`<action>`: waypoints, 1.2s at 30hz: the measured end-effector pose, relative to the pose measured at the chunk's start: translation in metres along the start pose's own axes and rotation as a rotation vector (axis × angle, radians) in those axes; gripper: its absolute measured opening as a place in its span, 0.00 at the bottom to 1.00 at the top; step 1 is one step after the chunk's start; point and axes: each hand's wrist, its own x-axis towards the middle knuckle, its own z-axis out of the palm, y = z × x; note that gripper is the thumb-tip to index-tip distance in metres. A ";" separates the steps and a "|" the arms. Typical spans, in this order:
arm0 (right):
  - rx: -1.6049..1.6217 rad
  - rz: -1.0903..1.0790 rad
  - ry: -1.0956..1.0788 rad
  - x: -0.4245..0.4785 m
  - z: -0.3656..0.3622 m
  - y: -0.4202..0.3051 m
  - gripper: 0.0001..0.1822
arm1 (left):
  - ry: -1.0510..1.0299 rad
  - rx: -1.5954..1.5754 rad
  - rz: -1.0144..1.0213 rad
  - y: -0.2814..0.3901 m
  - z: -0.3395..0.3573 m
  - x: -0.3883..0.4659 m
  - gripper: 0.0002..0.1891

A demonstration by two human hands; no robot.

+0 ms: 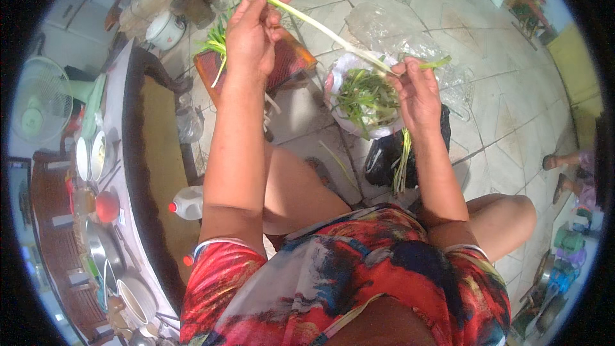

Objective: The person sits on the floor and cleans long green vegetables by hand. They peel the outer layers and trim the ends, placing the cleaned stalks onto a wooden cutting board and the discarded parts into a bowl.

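A long pale green stalk (326,31), which looks like a scallion or garlic green, stretches between my two hands. My left hand (252,33) pinches its upper left end. At the other end, my right hand (417,89) holds it between thumb and fingers, with a short green piece (436,63) sticking out to the right. Below the stalk stands a bin lined with a white plastic bag (338,74), holding green leaf scraps (367,101). More green leaves (214,41) lie on a wooden-framed red stool (293,57), partly behind my left hand. Beneath my right forearm, several thin stalks (402,163) rest on a black plastic bag (379,158).
A clear plastic bag (384,21) is spread on the tiled floor (509,115). To the left runs a table (127,154) with bowls (132,300); a white jug with a red cap (190,203) is beside it. A green fan (41,101) stands farther left. Another person's feet (557,173) show at right.
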 end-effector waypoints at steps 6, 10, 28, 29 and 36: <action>0.110 0.012 0.040 0.004 -0.037 -0.001 0.10 | 0.104 -0.063 0.076 0.001 -0.010 0.005 0.13; 0.176 -0.031 0.090 0.010 -0.054 -0.005 0.10 | 0.181 -0.105 0.102 -0.005 -0.020 0.011 0.13; -0.198 -0.002 0.114 0.013 -0.071 -0.042 0.11 | 0.194 -0.321 0.279 0.008 -0.038 0.026 0.09; -0.204 0.066 0.077 0.012 -0.056 -0.031 0.12 | 0.177 -0.330 0.272 0.009 -0.029 0.022 0.09; -0.287 0.256 -0.183 0.001 0.018 -0.008 0.17 | -0.054 -0.365 0.196 0.004 -0.020 0.015 0.11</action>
